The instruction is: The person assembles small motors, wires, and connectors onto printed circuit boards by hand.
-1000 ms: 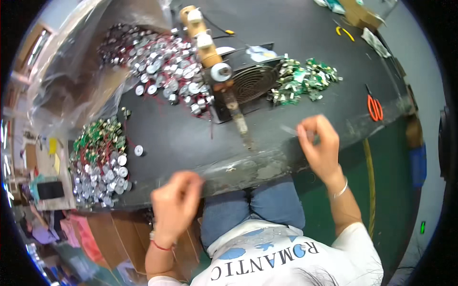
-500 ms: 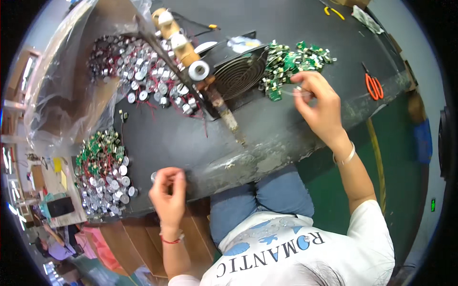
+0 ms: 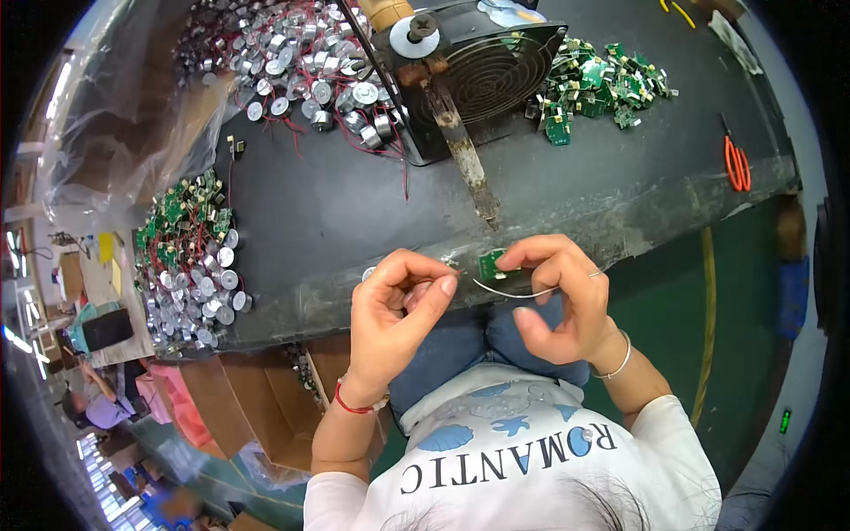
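I am watching right hand (image 3: pixel 567 305): curled fingers grasping wire (image 3: pixel 513 294), index touching board (image 3: pixel 487 266), this sitting over near bench edge (image 3: pixel 655 212), just nearer than iron (image 3: pixel 462 150). Left hand (image 3: pixel 396 310): fingertips pinching; on what, I cannot tell. I am judging left pile (image 3: pixel 199 265) joined; far motors (image 3: pixel 310 71) and far-right boards (image 3: pixel 602 84) are waiting; this board seemingly unjoined.

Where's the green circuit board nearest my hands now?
In the head view, just right of centre, the board is at the right hand's fingertips, below the rusty metal bar.

Board (image 3: pixel 488 265) at right hand (image 3: pixel 567 296), motors (image 3: pixel 322 92) left, more boards (image 3: pixel 602 78) right (fan (image 3: pixel 498 71) between)
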### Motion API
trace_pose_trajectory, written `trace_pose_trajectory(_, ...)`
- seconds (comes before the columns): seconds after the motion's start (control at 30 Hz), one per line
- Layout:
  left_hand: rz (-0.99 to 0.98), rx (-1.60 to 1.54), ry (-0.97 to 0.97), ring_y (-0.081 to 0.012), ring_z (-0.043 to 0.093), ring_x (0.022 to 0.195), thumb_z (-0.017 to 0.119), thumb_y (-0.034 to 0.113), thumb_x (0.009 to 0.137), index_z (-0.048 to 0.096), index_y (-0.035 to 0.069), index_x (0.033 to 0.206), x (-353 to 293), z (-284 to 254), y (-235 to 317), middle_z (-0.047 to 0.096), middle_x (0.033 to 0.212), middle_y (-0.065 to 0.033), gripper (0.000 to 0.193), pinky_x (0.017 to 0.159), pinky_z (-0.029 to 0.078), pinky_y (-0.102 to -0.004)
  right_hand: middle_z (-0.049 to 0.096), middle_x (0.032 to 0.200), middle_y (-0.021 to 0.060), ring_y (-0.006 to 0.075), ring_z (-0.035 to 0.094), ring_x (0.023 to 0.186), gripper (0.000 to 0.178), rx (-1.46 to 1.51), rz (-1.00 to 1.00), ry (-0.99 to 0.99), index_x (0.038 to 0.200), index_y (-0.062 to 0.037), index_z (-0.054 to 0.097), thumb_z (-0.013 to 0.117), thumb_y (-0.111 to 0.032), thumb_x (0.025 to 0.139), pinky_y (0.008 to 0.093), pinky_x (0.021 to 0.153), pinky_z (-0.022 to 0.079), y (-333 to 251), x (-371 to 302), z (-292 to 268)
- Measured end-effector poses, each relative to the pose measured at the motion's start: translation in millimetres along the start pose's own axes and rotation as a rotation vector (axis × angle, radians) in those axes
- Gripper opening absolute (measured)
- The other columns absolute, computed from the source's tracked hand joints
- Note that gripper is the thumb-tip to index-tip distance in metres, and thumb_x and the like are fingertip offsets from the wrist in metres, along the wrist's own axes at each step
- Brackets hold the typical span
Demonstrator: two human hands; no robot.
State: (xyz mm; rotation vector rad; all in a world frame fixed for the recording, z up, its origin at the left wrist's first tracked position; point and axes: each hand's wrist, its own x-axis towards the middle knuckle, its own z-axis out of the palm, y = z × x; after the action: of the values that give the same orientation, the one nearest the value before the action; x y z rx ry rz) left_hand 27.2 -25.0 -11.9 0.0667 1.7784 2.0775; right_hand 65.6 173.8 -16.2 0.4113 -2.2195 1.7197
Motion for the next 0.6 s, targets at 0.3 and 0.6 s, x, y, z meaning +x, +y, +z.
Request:
trace_pose_trajectory(0.3,0.054,-0.121,-0.157,-0.0038,0.051,0.081,0.06,-0.004,0.086,0.056,-0.002,0.091,14,12,3,0.054,0.102,-0.0059,0.007,0.069,0.041,-0.0173,0.067,0.094,0.0189,0.0232,0.065,0.081,0.009,0.009,-0.037,0.075,0.069,-0.0007,0.052,0.06,0.003,0.072,0.0303,0.069,0.053,8,4,2)
trace_pose_trajectory(0.6,-0.026,-0.161,-0.185,-0.0044,0.053,0.085,0.058,-0.004,0.087,0.054,-0.001,0.091,25,16,6,0.056,0.104,-0.0069,0.006,0.072,0.042,-0.0178,0.068,0.09,0.0178,0.0226,0.066,0.079,0.01,-0.003,-0.045,0.141,0.068,-0.0015,0.052,0.06,0.004,0.071,0.0298,0.067,0.053,11,11,-3)
